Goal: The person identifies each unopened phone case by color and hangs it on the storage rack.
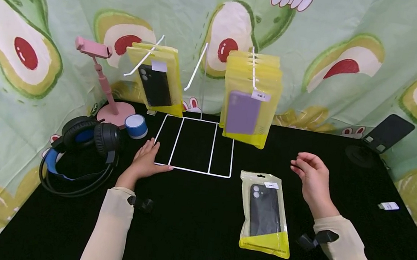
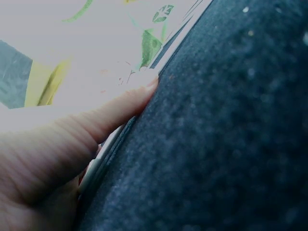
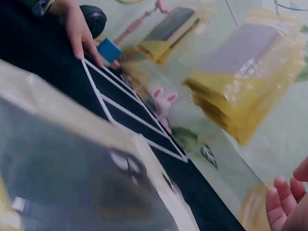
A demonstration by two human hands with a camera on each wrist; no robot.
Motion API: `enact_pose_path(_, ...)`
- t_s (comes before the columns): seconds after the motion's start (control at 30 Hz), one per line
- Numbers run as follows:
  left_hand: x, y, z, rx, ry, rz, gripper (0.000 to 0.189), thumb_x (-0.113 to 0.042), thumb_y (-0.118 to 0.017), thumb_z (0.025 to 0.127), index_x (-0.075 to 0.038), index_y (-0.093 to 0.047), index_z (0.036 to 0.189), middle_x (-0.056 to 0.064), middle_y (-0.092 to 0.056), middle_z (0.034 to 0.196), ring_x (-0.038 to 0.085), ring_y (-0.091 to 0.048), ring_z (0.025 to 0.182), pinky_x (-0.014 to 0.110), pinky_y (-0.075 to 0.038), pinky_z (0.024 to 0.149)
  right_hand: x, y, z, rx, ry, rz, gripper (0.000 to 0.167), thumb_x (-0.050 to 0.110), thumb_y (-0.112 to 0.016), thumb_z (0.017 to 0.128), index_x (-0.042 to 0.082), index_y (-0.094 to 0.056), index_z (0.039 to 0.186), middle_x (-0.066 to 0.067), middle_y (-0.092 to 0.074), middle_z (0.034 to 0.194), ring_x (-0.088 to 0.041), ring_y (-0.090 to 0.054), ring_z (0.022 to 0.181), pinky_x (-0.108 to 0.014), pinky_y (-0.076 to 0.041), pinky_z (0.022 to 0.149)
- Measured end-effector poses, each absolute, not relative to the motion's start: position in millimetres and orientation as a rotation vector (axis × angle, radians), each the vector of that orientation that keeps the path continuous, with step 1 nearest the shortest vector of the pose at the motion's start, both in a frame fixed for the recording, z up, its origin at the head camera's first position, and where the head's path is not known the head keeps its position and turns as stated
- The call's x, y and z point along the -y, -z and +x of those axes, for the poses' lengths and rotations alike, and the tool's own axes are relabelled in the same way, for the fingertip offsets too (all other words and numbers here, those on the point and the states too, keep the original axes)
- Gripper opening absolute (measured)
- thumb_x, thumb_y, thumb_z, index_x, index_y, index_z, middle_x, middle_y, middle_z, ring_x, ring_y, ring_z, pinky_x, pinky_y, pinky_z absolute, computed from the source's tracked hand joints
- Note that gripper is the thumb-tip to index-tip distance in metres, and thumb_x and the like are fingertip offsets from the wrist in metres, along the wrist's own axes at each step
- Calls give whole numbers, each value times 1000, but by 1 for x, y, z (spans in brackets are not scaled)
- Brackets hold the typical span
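Observation:
My left hand (image 1: 145, 161) rests on the near left corner of a white wire display rack (image 1: 199, 172), fingers spread and thumb (image 2: 125, 103) along the front bar. My right hand (image 1: 312, 182) hovers at the right with loosely bent fingers and holds nothing. Close to it, a phone case in a clear and yellow pouch (image 1: 265, 213) lies on the black table, its hang hole toward the rack. On the rack's left hook (image 1: 143, 60) hang pouches with a black case (image 1: 155, 86) in front. Several more hang from the right hook (image 1: 254, 68), a purple case (image 1: 242, 113) foremost. The middle hook (image 1: 196, 66) is bare.
Left of the rack are black headphones (image 1: 107, 139), a pink phone stand (image 1: 115, 113) and a blue tape roll (image 1: 136, 126). A black stand (image 1: 388, 133) is at the back right, and a white USB stick (image 1: 390, 206) near the right edge. An avocado-print curtain (image 1: 345, 17) surrounds the table.

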State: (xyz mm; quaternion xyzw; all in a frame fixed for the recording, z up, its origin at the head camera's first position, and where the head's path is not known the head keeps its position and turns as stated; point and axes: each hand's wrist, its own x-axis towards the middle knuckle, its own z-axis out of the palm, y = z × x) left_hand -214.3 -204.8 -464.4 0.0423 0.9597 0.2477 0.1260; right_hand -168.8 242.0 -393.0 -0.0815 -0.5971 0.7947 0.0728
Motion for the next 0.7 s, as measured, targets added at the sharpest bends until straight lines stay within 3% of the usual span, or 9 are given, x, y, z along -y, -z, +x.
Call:
enact_pose_path(0.17,205,465,-215,-2793,-724,122,106,-56,-67,79,2,-13,150,21,5,157,36,6,144,52,3,114,-265,394,-148,2047,-2306,-344,13,10,-56,95,9,-54,108,0,-51,100,-8,-60,84,-20,-53,73)
enact_pose_path(0.27,205,465,-216,-2796,-717,120,106,-57,-67,79,2,-13,150,21,5,157,36,6,144,52,3,114,-271,395,-137,2398,-2153,-332,28,16,-54,96,6,-47,121,-3,-49,106,-7,-58,87,-23,-53,76)
enact_pose_path(0.43,205,463,-216,-2800,-708,120,106,-57,-66,79,1,-13,150,21,4,157,36,6,144,52,3,114,-266,401,-124,2971,-1839,-165,57,20,-54,96,-6,-28,138,-26,-43,123,-27,-57,102,-37,-54,80)
enact_pose_path(0.53,205,464,-216,-2801,-712,122,107,-57,-67,79,2,-14,150,21,3,157,37,6,144,52,2,114,-260,404,-119,3124,-1745,-118,62,21,-58,93,-7,-27,139,-34,-38,129,-38,-53,107,-43,-54,79)
enact_pose_path(0.7,206,466,-216,-2798,-708,120,107,-58,-67,78,3,-14,149,22,3,156,37,5,143,53,2,114,-251,410,-116,3157,-1692,-118,64,19,-63,89,-5,-30,138,-34,-37,129,-37,-52,104,-40,-53,77)
